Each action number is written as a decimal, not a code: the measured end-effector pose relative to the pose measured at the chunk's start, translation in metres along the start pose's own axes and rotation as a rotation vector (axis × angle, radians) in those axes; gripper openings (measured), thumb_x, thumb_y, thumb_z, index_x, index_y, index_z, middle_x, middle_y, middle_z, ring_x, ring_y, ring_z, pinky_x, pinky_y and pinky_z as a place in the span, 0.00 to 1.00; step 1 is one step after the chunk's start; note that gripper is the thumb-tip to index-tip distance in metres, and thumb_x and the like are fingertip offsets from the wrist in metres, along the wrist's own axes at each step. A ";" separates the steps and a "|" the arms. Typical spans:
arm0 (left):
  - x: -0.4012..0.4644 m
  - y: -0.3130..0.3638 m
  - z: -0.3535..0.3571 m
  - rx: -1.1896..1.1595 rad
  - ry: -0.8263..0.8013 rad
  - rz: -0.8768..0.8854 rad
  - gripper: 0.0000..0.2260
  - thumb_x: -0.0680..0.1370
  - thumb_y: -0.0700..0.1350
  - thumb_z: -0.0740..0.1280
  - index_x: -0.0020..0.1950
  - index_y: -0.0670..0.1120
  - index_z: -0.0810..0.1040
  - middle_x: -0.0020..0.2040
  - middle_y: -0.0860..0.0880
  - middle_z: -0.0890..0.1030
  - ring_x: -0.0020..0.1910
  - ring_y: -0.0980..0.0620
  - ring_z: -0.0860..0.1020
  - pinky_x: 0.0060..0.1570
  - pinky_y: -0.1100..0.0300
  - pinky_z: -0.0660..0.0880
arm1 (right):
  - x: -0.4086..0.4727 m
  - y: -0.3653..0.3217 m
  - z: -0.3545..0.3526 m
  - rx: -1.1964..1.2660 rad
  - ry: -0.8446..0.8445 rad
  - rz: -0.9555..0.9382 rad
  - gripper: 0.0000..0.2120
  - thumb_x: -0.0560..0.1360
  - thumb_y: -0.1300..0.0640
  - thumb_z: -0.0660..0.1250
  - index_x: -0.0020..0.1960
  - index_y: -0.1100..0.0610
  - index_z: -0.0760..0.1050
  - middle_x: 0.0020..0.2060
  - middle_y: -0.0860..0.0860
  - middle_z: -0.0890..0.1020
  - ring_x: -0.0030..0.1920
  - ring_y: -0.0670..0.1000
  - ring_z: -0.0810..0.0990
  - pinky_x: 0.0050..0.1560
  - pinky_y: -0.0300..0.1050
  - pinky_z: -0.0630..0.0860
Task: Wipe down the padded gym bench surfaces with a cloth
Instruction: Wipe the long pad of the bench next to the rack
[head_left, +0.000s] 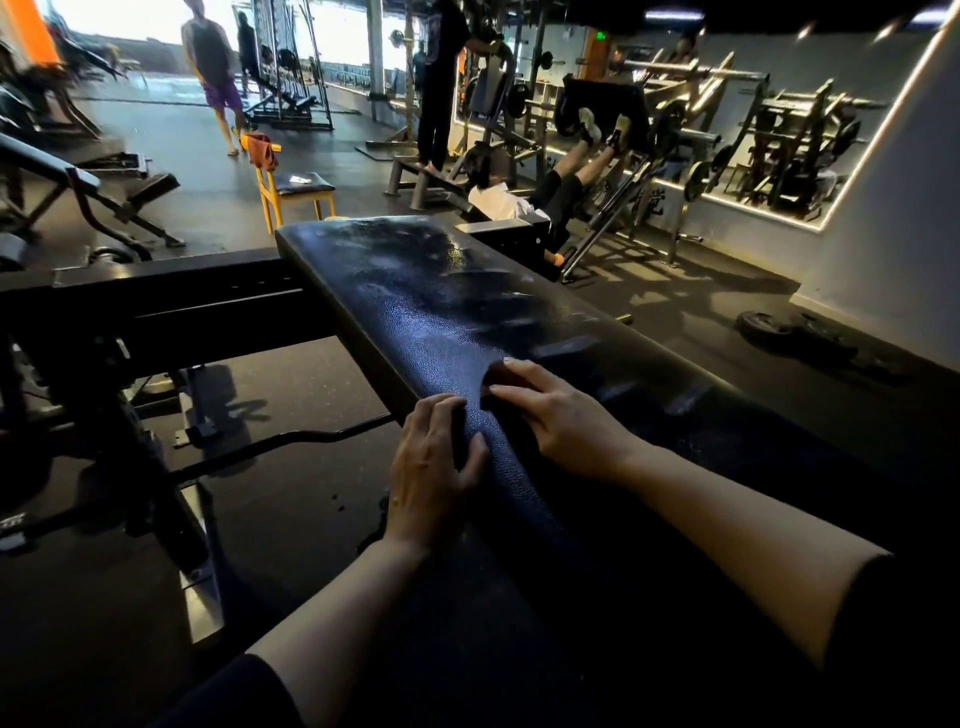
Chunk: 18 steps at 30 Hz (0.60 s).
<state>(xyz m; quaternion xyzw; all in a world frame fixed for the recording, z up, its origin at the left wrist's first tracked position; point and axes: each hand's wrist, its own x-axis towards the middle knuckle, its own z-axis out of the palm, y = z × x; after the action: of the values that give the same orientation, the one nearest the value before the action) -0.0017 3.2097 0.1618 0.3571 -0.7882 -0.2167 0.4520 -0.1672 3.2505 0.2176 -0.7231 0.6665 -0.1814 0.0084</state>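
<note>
Wiping hand: the right hand (556, 415) lies palm-down on the bench pad (415, 291), fingers bent over a small dark cloth (493, 384) and pressing it to the padding.
Cloth: mostly hidden under the right fingers; only a dark, reddish-edged bit shows at the fingertips, near the pad's left side.
Bracing hand: the left hand (431, 462) grips the left edge of the pad, fingers curled over the top and thumb on the upper face, just beside the right hand but not touching it.
Arms: both forearms are bare, with dark sleeves at the lower edge of the head view.
Pad surface: black, pebbled, running away from the person; the far half shows pale streaks and a damp sheen.
Frame: a black steel beam (171, 296) joins the pad from the left, above a dark floor.
Chair: a yellow chair (291, 187) with a dark seat and an orange cloth over its back stands beyond the pad's far end.
People: one person (519, 192) lies at a leg-press machine on the right; two others stand farther back.
Floor right: weight plates (769, 325) lie near the wall.
</note>
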 end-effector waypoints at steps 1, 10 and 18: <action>0.001 0.000 0.000 0.005 0.001 0.002 0.21 0.74 0.53 0.59 0.59 0.40 0.75 0.55 0.44 0.76 0.53 0.47 0.75 0.54 0.59 0.71 | 0.002 0.006 -0.003 0.005 -0.005 0.006 0.22 0.78 0.62 0.62 0.71 0.53 0.69 0.75 0.51 0.60 0.74 0.52 0.61 0.72 0.42 0.57; 0.001 0.005 -0.003 0.056 -0.005 0.000 0.20 0.73 0.54 0.57 0.56 0.43 0.75 0.55 0.47 0.75 0.52 0.48 0.75 0.53 0.56 0.72 | 0.029 0.002 0.000 -0.012 -0.008 0.144 0.21 0.78 0.63 0.59 0.70 0.52 0.70 0.76 0.52 0.58 0.74 0.56 0.60 0.73 0.48 0.59; 0.000 0.011 -0.002 0.096 -0.050 -0.014 0.18 0.73 0.52 0.57 0.55 0.43 0.75 0.55 0.46 0.75 0.53 0.47 0.74 0.54 0.55 0.71 | -0.001 0.020 -0.016 -0.023 -0.037 0.126 0.24 0.77 0.63 0.60 0.72 0.51 0.68 0.76 0.52 0.58 0.74 0.54 0.61 0.72 0.44 0.58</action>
<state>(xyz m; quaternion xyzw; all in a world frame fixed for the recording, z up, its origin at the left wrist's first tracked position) -0.0044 3.2171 0.1697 0.3784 -0.8061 -0.1909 0.4130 -0.1910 3.2524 0.2269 -0.6831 0.7123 -0.1594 0.0241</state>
